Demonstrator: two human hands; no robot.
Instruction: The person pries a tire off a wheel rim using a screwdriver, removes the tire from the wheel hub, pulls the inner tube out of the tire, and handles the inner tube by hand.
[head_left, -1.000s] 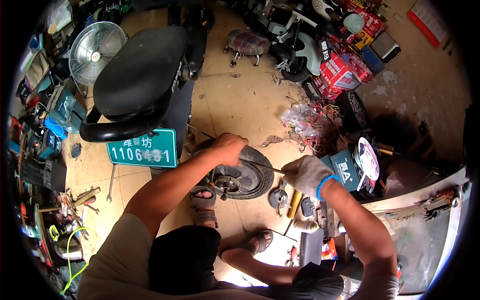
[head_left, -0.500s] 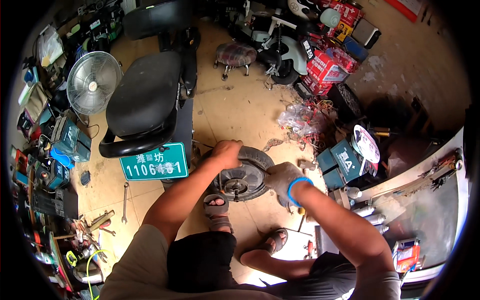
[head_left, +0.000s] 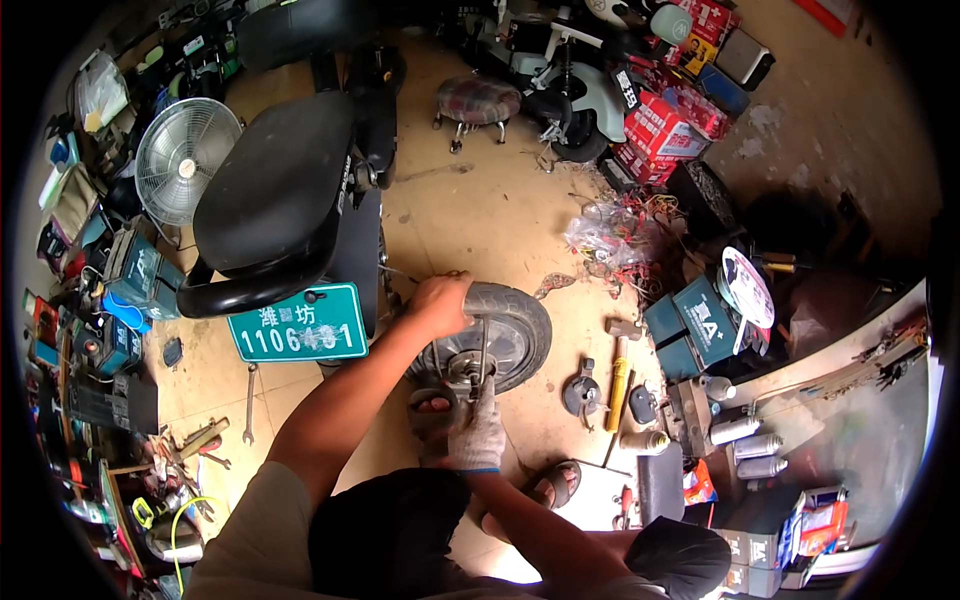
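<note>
Right hand (head_left: 478,437) shifted near wheel hub (head_left: 463,367), hammer (head_left: 619,380) uncovered, scooter (head_left: 280,185) close left

left hand (head_left: 443,303): arm (head_left: 340,390) extended forward | right hand (head_left: 476,436): gloved, forearm (head_left: 535,518) angled inward, fingers (head_left: 487,400) curled closed

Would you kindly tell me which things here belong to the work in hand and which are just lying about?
In hand:
- wheel, left hand on its tyre
- metal bar, in the gloved right hand

Apparently just lying about:
- standing fan
- checked stool
- tangled wires
- yellow-handled hammer, untouched, though possibly a job tool
</note>
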